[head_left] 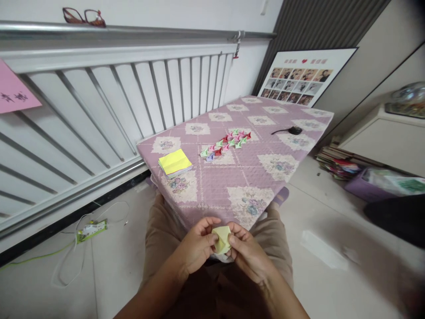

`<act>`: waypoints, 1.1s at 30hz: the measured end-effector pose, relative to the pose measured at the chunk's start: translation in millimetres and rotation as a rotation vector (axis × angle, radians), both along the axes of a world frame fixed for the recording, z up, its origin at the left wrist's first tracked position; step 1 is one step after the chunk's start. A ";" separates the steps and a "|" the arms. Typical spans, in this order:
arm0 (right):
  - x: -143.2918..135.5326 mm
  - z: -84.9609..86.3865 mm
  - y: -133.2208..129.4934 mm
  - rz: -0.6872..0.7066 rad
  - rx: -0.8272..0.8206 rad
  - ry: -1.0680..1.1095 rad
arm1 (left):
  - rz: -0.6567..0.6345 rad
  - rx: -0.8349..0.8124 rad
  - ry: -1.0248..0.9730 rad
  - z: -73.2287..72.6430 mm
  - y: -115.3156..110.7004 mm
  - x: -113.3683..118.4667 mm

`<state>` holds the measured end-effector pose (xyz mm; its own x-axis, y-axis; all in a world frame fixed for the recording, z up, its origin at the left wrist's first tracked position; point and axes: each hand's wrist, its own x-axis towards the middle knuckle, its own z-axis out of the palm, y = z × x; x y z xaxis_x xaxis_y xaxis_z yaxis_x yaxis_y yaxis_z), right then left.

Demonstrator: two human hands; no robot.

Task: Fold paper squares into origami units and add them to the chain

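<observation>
Between my two hands, just off the table's near edge and above my lap, is a small folded piece of pale yellow paper (221,239). My left hand (200,244) pinches its left side with thumb and fingers. On the right side, my right hand (246,249) grips it the same way, thumb on top. Creases show on the paper's face; its underside is hidden. Farther up the table lies a cluster of several small folded paper figures (226,148) in red, pink, green and lilac. A stack of square paper (175,163), bright yellow on top, rests near the table's left edge.
A floral purple cloth covers the table (215,188). Toward its far right lies a small black object with a cord (295,130). A white radiator (126,97) runs along the left, with glasses (84,17) on the pipe above. A power strip (92,229) sits on the floor.
</observation>
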<state>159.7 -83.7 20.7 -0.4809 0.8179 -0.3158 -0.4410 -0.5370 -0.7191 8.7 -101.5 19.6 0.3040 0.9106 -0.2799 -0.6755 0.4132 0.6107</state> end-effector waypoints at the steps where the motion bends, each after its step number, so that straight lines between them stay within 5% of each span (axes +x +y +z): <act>1: -0.4 1.1 -0.3 0.005 0.000 -0.008 | 0.009 -0.003 0.011 0.7 -0.2 0.1; 10: -2.8 0.1 2.1 -0.068 0.132 -0.204 | 0.138 0.086 0.510 -11.5 -0.7 4.9; 18: 7.7 3.2 5.8 -0.051 0.472 -0.676 | 0.071 0.020 0.500 -4.1 -2.7 5.2; 24: 5.6 8.8 0.8 -0.057 0.677 -0.950 | 0.019 0.159 0.675 -11.0 -0.8 4.6; 29: 4.2 20.3 -4.4 -0.067 0.768 -0.884 | 0.115 0.098 0.542 -12.9 -0.3 5.1; 33: 10.7 21.4 -4.9 -0.214 0.805 -0.899 | 0.158 0.001 0.358 -10.6 -1.4 3.7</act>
<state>170.4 -88.6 42.2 -0.1848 0.9686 0.1664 0.3585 0.2241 -0.9062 12.3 -103.0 9.0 0.0431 0.9387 -0.3421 -0.4751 0.3205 0.8195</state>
